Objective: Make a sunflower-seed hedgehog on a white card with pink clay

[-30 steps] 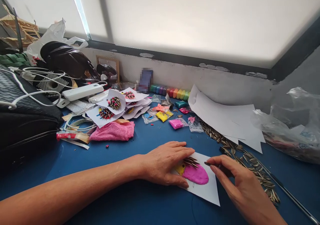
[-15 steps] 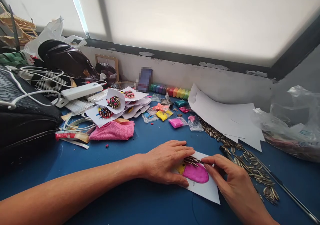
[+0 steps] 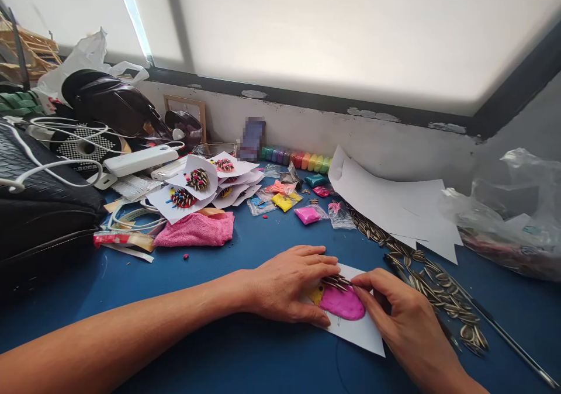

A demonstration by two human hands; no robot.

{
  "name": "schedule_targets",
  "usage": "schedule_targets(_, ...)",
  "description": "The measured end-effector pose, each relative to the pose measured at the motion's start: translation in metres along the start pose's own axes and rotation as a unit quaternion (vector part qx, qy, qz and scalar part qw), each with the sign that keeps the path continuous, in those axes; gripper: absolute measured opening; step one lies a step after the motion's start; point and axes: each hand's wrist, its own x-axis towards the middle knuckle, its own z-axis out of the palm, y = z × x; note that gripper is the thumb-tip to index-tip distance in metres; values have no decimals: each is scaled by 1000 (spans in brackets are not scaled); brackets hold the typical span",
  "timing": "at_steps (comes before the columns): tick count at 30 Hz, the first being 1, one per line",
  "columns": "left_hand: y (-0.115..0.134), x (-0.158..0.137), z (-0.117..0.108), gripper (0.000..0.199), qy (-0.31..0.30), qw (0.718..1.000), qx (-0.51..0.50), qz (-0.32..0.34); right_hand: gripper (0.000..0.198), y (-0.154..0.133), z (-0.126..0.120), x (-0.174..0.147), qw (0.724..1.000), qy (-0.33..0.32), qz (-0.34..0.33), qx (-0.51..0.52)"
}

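My left hand (image 3: 287,286) lies flat over the left part of a small sheet of white paper (image 3: 362,338), its fingers stretched out. On the paper is an oval of magenta modelling clay (image 3: 344,305) with a yellow clay piece (image 3: 315,294) at its left end, partly under my hand. Several striped sunflower seeds (image 3: 336,282) stick out of the clay's upper edge. My right hand (image 3: 401,312) pinches thumb and forefinger together at the clay's upper right edge, around a sunflower seed that the fingertips mostly hide.
Loose sunflower seeds (image 3: 451,303) and a pen-like rod (image 3: 504,329) lie at the right. Behind are clay packets (image 3: 308,214), large white sheets (image 3: 394,201) and a plastic bag (image 3: 517,224). Seed-covered clay pictures (image 3: 197,180), a pink cloth (image 3: 197,230) and a black bag (image 3: 48,201) are leftward.
My right fingertips stay pinched at the clay's upper edge, and the seed tip seen between them is now mostly hidden. My left hand keeps its place; the view has shifted slightly.
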Motion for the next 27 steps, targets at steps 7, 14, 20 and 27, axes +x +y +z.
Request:
schedule_targets(7, 0, -2, 1, 74, 1, 1000, 1, 4, 19, 1, 0, -1, 999, 4, -31, -39)
schedule_targets(14, -1, -1, 2, 72, 10, 1000, -1, 11, 22, 4, 5, -1, 995, 10, -70, -75)
schedule_targets(20, 0, -1, 1, 71, 4, 1000, -8, 10, 22, 10, 8, -3, 990, 5, -91, -105)
schedule_targets(27, 2, 1, -1, 70, -3, 1000, -1, 8, 20, 7, 5, -4, 987, 11, -112, -118)
